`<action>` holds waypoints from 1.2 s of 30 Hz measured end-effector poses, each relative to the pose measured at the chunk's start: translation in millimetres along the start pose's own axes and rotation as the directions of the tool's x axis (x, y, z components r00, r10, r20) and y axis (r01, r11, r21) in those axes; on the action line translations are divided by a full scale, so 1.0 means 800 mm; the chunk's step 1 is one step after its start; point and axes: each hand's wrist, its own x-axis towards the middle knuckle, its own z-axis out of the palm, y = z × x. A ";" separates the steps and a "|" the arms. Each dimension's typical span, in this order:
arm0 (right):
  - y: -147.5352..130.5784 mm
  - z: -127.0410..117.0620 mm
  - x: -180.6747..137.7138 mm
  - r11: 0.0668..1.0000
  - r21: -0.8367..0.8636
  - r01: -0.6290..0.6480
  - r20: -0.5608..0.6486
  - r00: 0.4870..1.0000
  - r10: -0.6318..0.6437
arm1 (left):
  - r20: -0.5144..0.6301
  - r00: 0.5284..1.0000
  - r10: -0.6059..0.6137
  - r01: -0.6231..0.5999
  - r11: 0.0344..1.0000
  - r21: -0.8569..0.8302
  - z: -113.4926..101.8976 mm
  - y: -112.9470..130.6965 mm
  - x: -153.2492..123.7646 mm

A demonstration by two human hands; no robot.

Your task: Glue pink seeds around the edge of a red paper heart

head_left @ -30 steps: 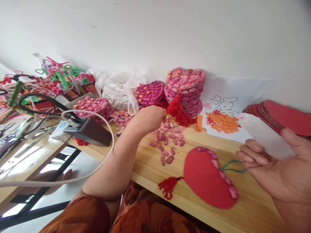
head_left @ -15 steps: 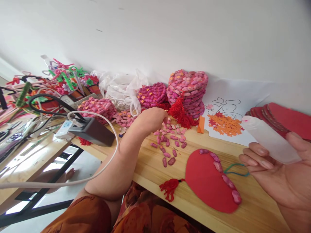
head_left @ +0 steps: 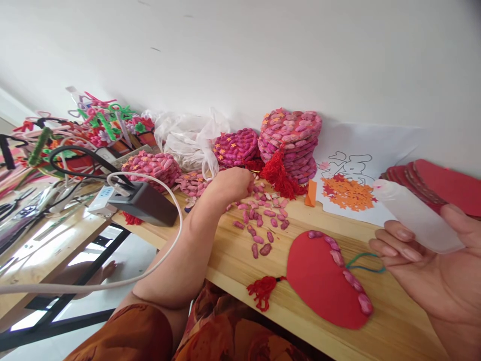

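Against pale wall [head_left: 240,65], wooden table [head_left: 233,255], pink peanuts [head_left: 265,249], apparently white floor [head_left: 130,248].

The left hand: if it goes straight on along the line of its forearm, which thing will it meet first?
Probably the red yarn just beyond the left hand, between the magenta stack and the taller stack; depth is unclear.

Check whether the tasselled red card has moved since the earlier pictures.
No: the tasselled red card sits the same against the table's front edge; the whole view merely shifted slightly.
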 end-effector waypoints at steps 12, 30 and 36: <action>-0.001 0.005 -0.003 1.000 -0.019 0.024 -0.002 1.000 -0.024 | -0.012 1.000 0.009 -0.008 1.000 0.030 0.001 -0.002 0.000; -0.003 0.008 -0.005 0.999 0.033 -0.003 -0.046 0.999 0.005 | -0.040 0.998 0.050 -0.051 0.998 -0.035 -0.003 -0.013 -0.005; -0.004 0.012 -0.007 1.000 0.000 0.005 -0.026 1.000 -0.005 | 0.030 0.990 0.136 -0.136 0.991 -0.015 0.004 -0.015 -0.001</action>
